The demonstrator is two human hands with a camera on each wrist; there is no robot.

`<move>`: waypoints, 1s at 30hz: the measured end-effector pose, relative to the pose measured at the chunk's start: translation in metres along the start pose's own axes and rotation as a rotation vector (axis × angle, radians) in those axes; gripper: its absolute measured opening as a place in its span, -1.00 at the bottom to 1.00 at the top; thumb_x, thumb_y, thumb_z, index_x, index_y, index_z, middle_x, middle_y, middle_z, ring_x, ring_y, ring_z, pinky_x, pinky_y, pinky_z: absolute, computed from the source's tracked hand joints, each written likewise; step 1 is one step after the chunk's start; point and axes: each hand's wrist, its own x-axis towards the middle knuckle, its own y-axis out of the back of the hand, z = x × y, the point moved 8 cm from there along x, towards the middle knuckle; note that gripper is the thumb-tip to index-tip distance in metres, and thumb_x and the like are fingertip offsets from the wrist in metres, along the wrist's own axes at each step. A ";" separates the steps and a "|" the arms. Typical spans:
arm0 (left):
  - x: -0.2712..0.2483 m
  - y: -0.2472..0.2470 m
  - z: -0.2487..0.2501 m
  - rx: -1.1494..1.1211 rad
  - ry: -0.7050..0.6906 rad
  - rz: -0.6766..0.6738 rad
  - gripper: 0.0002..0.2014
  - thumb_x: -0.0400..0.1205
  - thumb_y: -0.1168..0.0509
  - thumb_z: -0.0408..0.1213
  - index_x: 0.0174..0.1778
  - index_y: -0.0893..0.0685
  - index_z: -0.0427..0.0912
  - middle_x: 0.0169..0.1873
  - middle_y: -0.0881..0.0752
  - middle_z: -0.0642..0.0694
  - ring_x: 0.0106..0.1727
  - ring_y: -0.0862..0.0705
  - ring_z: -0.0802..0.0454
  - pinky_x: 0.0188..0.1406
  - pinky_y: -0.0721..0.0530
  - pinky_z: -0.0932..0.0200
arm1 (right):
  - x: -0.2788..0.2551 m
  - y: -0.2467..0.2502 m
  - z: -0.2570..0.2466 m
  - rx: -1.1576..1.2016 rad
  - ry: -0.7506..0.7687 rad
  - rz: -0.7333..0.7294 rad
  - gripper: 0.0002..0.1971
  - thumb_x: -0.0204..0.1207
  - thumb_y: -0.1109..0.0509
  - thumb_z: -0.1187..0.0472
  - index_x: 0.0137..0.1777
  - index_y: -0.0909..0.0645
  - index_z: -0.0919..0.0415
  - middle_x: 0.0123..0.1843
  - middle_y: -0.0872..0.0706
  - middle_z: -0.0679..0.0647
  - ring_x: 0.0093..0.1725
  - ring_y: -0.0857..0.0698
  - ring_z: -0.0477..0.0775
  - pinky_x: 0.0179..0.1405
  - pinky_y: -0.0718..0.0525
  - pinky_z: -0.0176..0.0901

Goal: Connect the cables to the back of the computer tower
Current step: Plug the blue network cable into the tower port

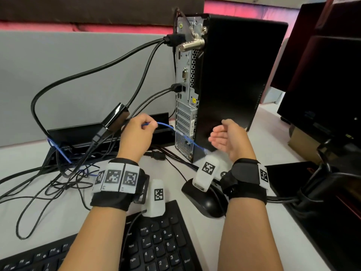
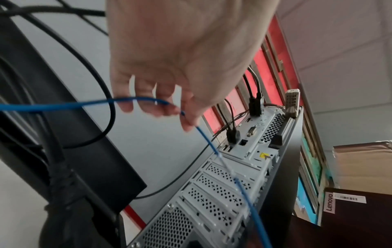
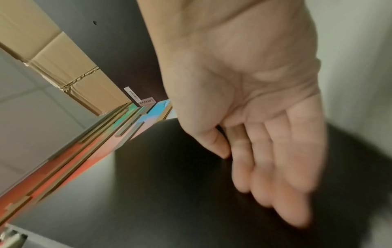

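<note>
A black computer tower (image 1: 230,75) stands upright on the desk, its silver back panel (image 1: 185,106) facing left. Black cables (image 1: 173,39) sit plugged in near the top, and another black plug (image 1: 176,88) at mid height. My left hand (image 1: 136,133) pinches a thin blue cable (image 1: 166,127) just left of the panel. That blue cable (image 2: 203,135) runs down across the slot covers (image 2: 214,189) toward the tower's foot. Beside the tower's black side, my right hand (image 1: 226,139) is open and holds nothing. Its fingers (image 3: 275,167) are straight over the dark side (image 3: 169,184).
A black keyboard (image 1: 156,243) and mouse (image 1: 205,200) lie near my wrists. Tangled black cables (image 1: 58,173) spread over the desk's left, by a black cable tray (image 1: 88,132) and an adapter box (image 1: 115,116). A monitor (image 1: 322,79) and its stand fill the right.
</note>
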 end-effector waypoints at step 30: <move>-0.009 0.009 0.052 0.064 -0.419 -0.005 -0.89 0.57 -0.37 -0.19 -0.16 -0.81 -0.06 -0.28 -0.60 0.01 -0.27 -0.53 0.26 -0.26 -0.41 0.59 | -0.061 -0.080 -0.057 -0.262 0.307 -0.730 -0.76 0.56 -0.35 0.44 0.20 -0.66 0.29 0.01 -0.83 0.21 -0.05 -0.82 0.02 -0.01 -0.77 -0.27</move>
